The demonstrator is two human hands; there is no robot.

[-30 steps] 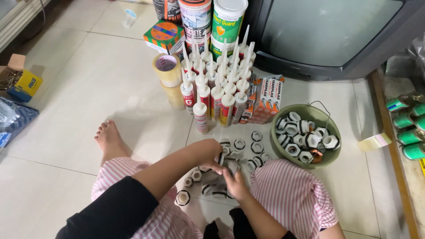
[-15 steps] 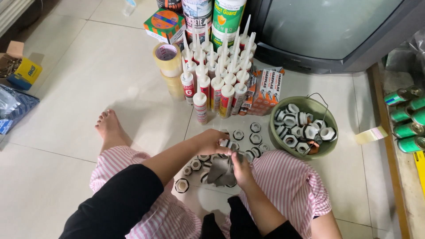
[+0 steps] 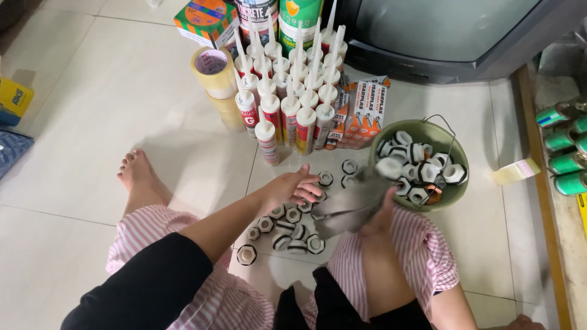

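Left hand (image 3: 293, 186) hovers with an open, empty grip over about fifteen loose nuts (image 3: 287, 227) on the floor. Right hand (image 3: 380, 211) grips one grey cloth (image 3: 348, 205) beside one green bucket (image 3: 455, 150).

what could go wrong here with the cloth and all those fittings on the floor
The grey cloth in the right hand hangs over the loose fittings and could drag or scatter them. The left hand hovers right by the upright sealant tubes; a bump might topple them.

Left hand (image 3: 293, 186) reaches forward, fingers (image 3: 310, 181) loosely spread; right hand (image 3: 378, 214) is raised and closed.
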